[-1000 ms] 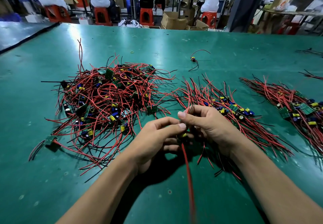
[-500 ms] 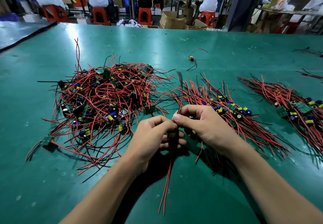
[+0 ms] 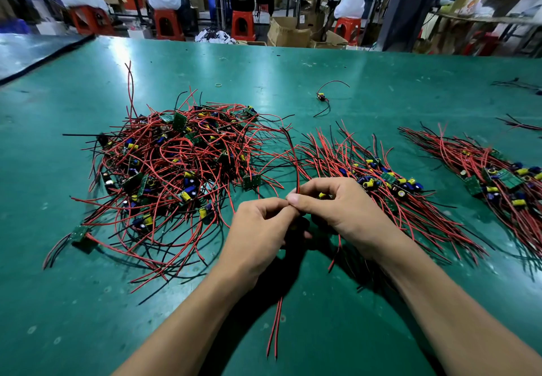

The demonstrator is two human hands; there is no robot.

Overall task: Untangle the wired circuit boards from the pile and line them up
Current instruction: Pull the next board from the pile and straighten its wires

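There is one big tangled pile [image 3: 176, 176] of wired boards, too many to count. There are two tidy rows, the near row [image 3: 381, 188] and the far row [image 3: 498, 182]. One lone board [image 3: 321, 97] lies apart. Two hands, the left hand [image 3: 258, 229] and the right hand [image 3: 343, 208], hold one more board [image 3: 297, 176] together.

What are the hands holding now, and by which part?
One wired circuit board. The left hand and right hand pinch it mid-length, where they meet; its wire ends trail free above and below.
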